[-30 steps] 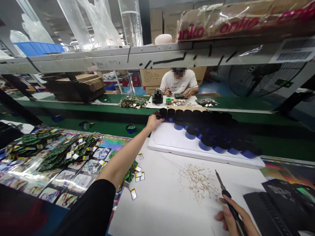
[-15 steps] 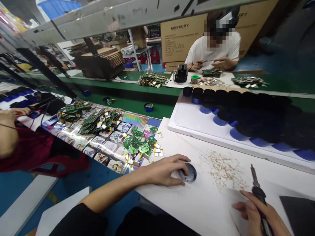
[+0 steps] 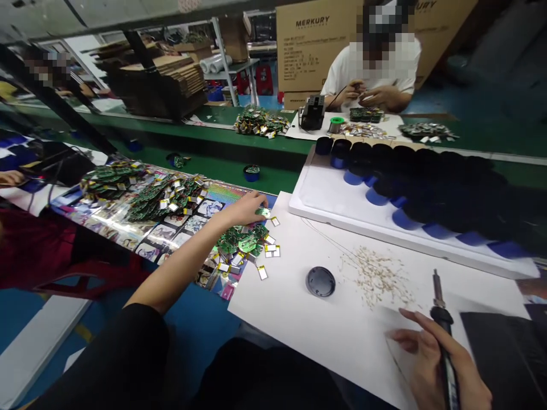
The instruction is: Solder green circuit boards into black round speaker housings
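Note:
My left hand (image 3: 248, 209) is at the far edge of a loose pile of green circuit boards (image 3: 245, 244) with small silver batteries. Its fingers are curled around one round circuit board (image 3: 263, 212), partly hiding it. My right hand (image 3: 444, 359) grips a soldering iron (image 3: 441, 319) by its handle, tip pointing up and away. A thin strand (image 3: 396, 361) hangs below the fingers of that hand, and I cannot make out whether they hold it. Between the hands, a round dark plastic cap (image 3: 320, 282) lies with its hollow side up on the white board (image 3: 290, 313).
Small tan scraps (image 3: 378, 279) are scattered right of the cap. A white foam tray (image 3: 316, 188) carries rows of black and blue round housings (image 3: 401, 219). More stacked circuit boards (image 3: 166, 196) lie left. A person (image 3: 371, 68) works across the green conveyor (image 3: 213, 151).
My left hand has let go of the cap and moved left and away to the circuit board pile. My right hand still holds the soldering iron. The view has tilted slightly down.

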Tool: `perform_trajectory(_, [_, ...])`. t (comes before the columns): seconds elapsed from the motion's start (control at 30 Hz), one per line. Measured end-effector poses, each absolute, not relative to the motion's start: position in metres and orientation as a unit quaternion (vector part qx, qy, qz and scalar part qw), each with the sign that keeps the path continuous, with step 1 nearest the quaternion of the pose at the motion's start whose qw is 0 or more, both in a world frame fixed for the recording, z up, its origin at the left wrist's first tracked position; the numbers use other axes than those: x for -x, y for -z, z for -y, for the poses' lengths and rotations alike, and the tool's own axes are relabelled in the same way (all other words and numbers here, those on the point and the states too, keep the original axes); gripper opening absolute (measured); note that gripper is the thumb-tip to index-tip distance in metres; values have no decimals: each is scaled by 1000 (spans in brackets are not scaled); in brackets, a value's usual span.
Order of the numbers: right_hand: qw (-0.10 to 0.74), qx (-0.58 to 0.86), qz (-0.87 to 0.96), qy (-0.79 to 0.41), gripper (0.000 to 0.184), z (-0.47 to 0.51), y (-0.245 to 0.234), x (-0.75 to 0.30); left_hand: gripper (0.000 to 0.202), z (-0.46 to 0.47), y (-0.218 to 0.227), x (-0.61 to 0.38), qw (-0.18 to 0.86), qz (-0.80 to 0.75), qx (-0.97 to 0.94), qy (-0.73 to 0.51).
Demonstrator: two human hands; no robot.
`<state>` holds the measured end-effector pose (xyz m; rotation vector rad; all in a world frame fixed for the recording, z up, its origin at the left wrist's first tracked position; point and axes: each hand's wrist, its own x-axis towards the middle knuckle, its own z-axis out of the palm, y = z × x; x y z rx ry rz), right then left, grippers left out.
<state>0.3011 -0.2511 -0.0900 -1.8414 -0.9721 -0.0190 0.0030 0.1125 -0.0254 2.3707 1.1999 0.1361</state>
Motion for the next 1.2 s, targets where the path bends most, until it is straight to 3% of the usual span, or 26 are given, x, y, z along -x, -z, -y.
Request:
perform_trajectory(0.13, [534,740,409,14,26,247,82,-297,21,-111,13,-1,268,-417,-866,-67])
perform_trajectory(0.33, [641,604,468,-66,22,223,72,-277,28,-63,0,-25,457,-267,-795,-297])
perform_trajectory(0.43, [640,574,508,-48,29,206,66,-265,17,-23,-2,-49,506,-188,-783,-308])
perform_trajectory(0.57, [650,546,527,-50,52,184,58,-250,17,21,0,-80,531,-114,-773,-329])
perform_trajectory(0.73, [694,525,489,-59,46,170,53,-241,5,38,12,-106,538,-104,-733,-403])
perform_trajectory(0.83, [692,524,493,-56,46,168,54,-241,19,39,19,-114,594,-172,-669,-413])
perform_trajectory(1.0, [626,565,532,75,57,164,56,-249,43,43,29,-119,724,-185,-568,-345])
perform_trajectory(1.2, [613,542,571,59,67,159,61,-255,46,40,38,-122,718,-185,-570,-355])
